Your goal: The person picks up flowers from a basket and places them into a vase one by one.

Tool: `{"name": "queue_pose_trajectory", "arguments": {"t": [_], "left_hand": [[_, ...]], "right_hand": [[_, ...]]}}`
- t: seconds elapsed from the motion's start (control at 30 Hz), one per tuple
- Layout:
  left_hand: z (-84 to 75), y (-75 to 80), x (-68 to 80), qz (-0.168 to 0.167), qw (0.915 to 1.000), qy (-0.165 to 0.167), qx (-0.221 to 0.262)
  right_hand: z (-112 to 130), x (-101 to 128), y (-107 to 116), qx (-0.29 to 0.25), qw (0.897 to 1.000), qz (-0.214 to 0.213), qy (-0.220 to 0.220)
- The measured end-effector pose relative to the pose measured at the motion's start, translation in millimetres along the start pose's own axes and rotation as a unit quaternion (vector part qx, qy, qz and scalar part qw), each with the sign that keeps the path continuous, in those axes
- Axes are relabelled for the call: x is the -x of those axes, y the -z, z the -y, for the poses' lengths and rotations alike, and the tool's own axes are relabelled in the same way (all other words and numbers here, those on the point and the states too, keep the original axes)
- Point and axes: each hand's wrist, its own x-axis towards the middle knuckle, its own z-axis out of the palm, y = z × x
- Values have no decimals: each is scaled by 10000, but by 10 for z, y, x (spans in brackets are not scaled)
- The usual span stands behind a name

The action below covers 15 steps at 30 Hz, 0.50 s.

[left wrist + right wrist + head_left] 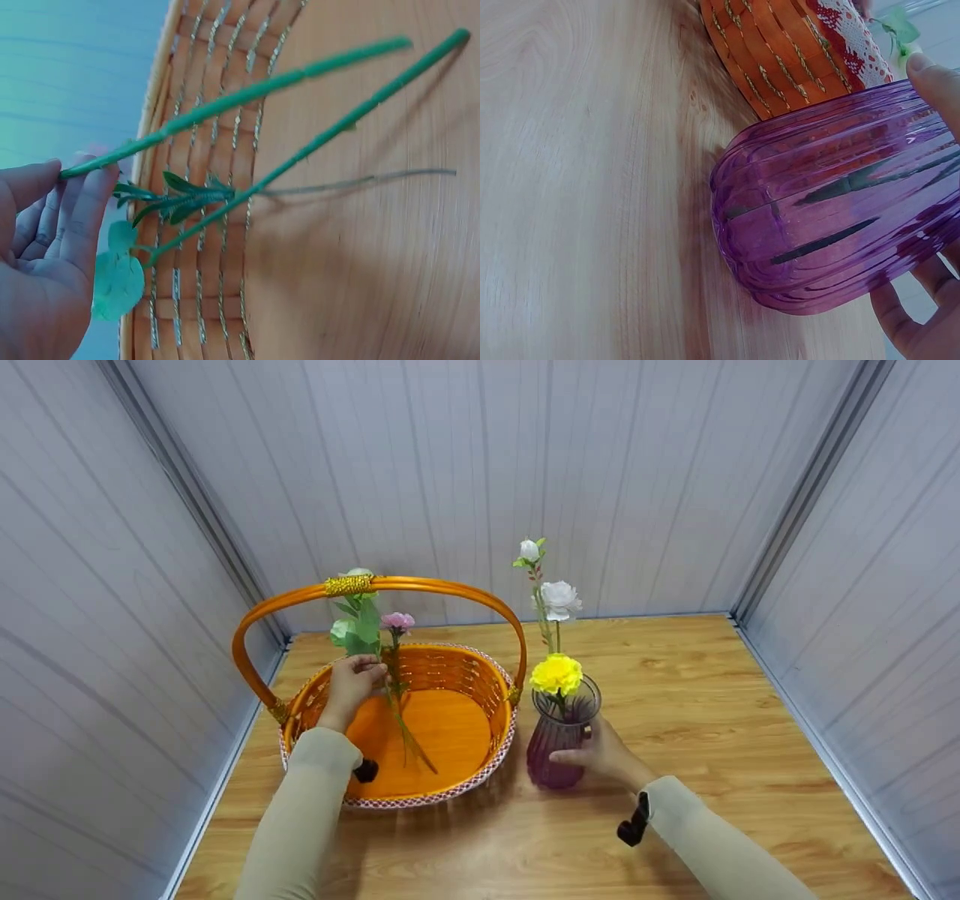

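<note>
My left hand (369, 667) pinches two green stems (247, 90) upright over an orange wicker basket (480, 769). One stem carries a pink flower (397, 621), the other a pale green and white flower (351, 630). The stem ends hang just above the basket floor. In the left wrist view my left hand (79, 176) grips the upper stem near the basket wall (210, 142). My right hand (596, 750) wraps round a purple ribbed glass vase (553, 746) standing on the table. The vase (832, 202) holds a yellow flower (556, 673) and a taller white flower (560, 598).
The basket's tall orange handle (420, 583) arches over my left hand and the flowers. A wooden table (712, 697) runs right of the vase, closed in by grey panel walls (862, 547) at the left, back and right. The basket's side (780, 52) stands close beside the vase.
</note>
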Motion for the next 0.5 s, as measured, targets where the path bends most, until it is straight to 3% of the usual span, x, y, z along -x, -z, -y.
{"name": "queue_pose_trajectory", "arguments": {"t": [0.23, 0.5], "left_hand": [[-71, -91, 91, -104, 9987, -115, 480], [-145, -322, 196, -53, 9943, -117, 1062]], "right_hand": [[32, -2, 14, 13, 10000, 20, -91], [36, 5, 6, 64, 9998, 9, -199]]}}
